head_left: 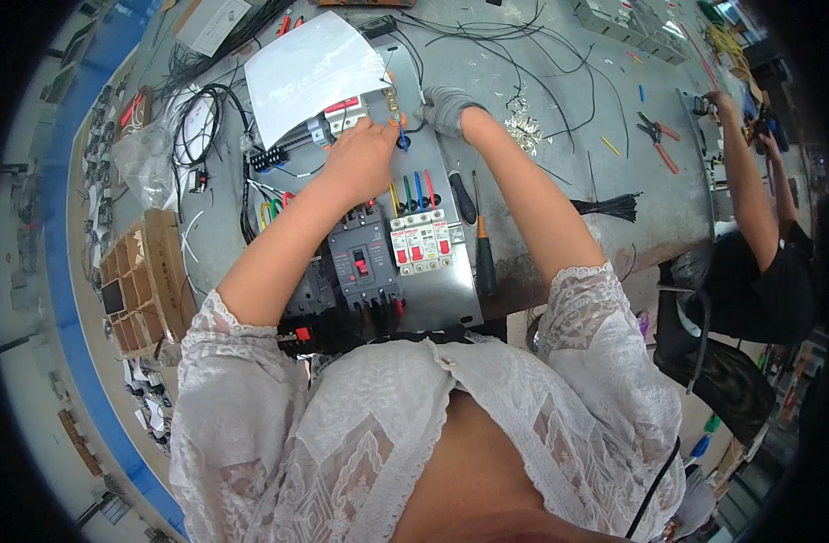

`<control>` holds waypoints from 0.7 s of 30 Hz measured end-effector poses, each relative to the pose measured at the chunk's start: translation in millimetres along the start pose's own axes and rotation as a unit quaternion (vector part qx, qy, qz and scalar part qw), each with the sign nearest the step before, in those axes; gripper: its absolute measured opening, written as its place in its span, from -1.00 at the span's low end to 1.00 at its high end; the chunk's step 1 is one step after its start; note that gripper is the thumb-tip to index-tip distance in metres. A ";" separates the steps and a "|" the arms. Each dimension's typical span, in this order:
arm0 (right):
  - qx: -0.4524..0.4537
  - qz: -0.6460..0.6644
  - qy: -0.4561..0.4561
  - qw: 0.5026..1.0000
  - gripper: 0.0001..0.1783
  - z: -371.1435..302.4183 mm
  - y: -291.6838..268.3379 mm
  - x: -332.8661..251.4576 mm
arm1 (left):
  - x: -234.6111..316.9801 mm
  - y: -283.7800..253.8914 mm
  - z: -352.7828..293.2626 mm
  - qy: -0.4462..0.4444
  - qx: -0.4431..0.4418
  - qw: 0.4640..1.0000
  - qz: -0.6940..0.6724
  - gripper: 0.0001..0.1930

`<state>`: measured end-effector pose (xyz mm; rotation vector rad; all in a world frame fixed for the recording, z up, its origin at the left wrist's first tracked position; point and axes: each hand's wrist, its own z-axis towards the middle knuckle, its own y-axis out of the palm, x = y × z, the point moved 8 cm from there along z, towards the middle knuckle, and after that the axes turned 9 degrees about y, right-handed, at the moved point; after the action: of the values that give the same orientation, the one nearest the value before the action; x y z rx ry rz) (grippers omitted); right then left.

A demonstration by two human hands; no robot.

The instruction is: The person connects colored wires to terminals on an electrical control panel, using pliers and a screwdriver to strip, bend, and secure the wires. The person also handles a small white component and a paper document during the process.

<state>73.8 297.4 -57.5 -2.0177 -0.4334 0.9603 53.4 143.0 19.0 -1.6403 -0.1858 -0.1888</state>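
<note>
left hand [360, 156]: bare, fingers curled, pinching orange-tipped wire [397, 122] at metal panel [450, 290] top edge
right hand [443, 109]: grey glove, closed, grip unclear
screwdrivers [483, 258]: panel's right edge, untouched
paper sheet [307, 68]: panel's top-left corner

Your left hand [360, 156] on the mounting plate [450, 299] | terminal bar [392, 104] just beyond your fingertips | breakers [387, 249] behind your wrist | screwdrivers [476, 231] right of them | your right hand [443, 109] right of bar
</note>
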 end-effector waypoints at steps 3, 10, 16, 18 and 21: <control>-0.004 0.027 0.016 1.000 -0.51 -5.0 -2.0 1.7 | 6.3 6.1 -5.1 0.039 0.036 0.997 0.048 -0.58; -0.070 0.245 -0.042 0.966 -0.63 -18.8 12.5 11.4 | 3.9 13.3 -5.3 0.030 0.009 0.998 0.060 -0.48; -0.040 0.132 -0.052 0.989 -0.72 -21.7 10.0 4.5 | 2.2 13.4 -9.6 0.026 -0.012 0.999 0.038 -0.44; -0.034 0.121 -0.044 0.991 -0.72 -22.0 7.9 0.1 | 0.7 13.3 -9.1 0.028 -0.018 0.999 0.033 -0.44; -0.051 0.072 0.013 0.996 -0.71 -20.5 6.5 -5.2 | 0.8 13.9 -7.9 0.026 -0.011 0.999 0.038 -0.44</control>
<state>85.7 279.3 -53.0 -2.1758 -0.3307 1.0154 57.3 134.0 6.3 -1.6589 -0.0809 -0.1753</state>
